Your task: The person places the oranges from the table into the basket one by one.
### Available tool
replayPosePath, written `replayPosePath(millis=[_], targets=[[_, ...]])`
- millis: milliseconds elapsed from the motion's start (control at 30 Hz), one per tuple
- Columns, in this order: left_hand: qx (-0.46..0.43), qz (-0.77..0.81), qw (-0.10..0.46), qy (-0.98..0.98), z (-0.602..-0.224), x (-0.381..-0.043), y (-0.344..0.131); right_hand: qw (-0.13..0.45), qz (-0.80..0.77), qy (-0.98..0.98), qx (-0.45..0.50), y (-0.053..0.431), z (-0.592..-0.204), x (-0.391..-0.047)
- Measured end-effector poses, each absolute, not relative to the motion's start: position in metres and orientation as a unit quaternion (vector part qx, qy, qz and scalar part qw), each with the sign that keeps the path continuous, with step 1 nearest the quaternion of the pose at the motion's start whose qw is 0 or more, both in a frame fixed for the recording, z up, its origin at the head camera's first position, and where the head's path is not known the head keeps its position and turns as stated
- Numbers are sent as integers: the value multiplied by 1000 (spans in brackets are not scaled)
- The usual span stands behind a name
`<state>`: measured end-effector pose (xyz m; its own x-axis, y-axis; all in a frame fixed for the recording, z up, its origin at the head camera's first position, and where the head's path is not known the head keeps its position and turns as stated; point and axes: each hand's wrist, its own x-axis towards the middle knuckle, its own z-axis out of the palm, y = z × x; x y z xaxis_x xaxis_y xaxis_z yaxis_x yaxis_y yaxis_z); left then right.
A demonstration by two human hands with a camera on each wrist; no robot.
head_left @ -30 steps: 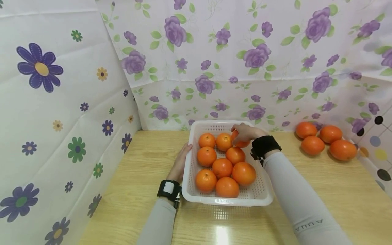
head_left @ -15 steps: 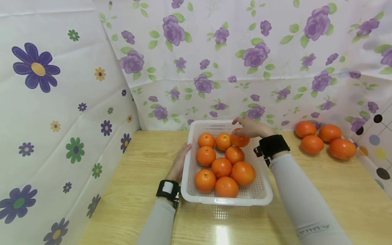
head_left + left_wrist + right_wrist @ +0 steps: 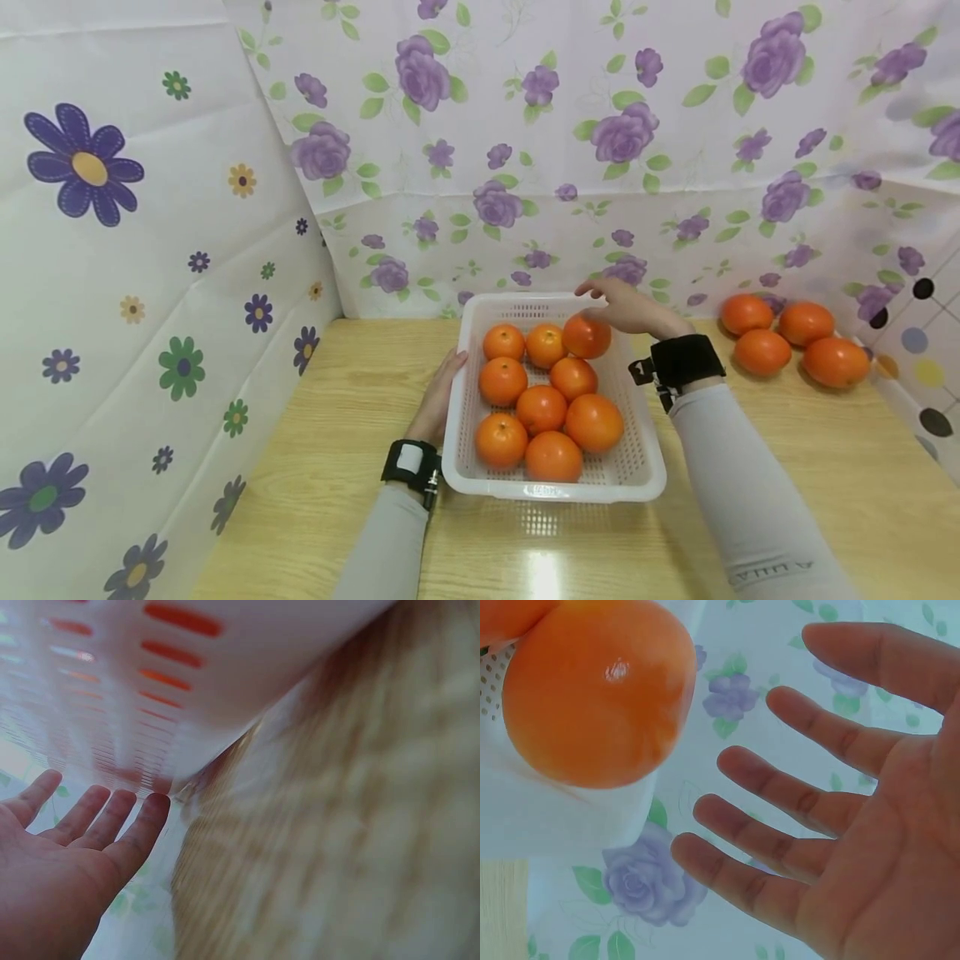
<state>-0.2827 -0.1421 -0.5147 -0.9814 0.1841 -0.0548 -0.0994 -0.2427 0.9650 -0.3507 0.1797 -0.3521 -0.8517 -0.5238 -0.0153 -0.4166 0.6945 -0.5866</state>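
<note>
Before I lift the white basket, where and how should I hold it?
Probably at mid-rim, left and right, coming from outside: the white basket stands upright with a continuous rim, and orange fruits fill much of the inside. The left hand is beside the left wall; the right hand hangs near the far right corner.

The bench (image 3: 375, 375) is pale yellow wood, with a shiny spot (image 3: 543, 575) at the bottom middle of the frame. A white basket (image 3: 553, 491) with little holes sits on it near the middle, and four orange fruits (image 3: 798, 330) lie close together on the right.
</note>
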Motion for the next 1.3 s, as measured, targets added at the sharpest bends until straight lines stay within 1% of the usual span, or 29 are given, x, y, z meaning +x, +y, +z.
replayPosePath(millis=[233, 467, 733, 933, 1100, 1300], targets=[[28, 787, 92, 610, -514, -284, -141, 69, -329, 911, -239, 193, -353, -348], [42, 793, 95, 600, -515, -283, -143, 53, -361, 904, -224, 204, -357, -347], [41, 793, 95, 601, -515, -283, -142, -31, -366, 896, -247, 222, -360, -336], [44, 793, 97, 599, -514, -283, -142, -38, -365, 903, -222, 235, -356, -324], [40, 791, 99, 603, -514, -283, -143, -50, -363, 906, -210, 244, -361, -319], [50, 786, 96, 608, -516, -284, -144, -94, -384, 896, -204, 255, -371, -315]])
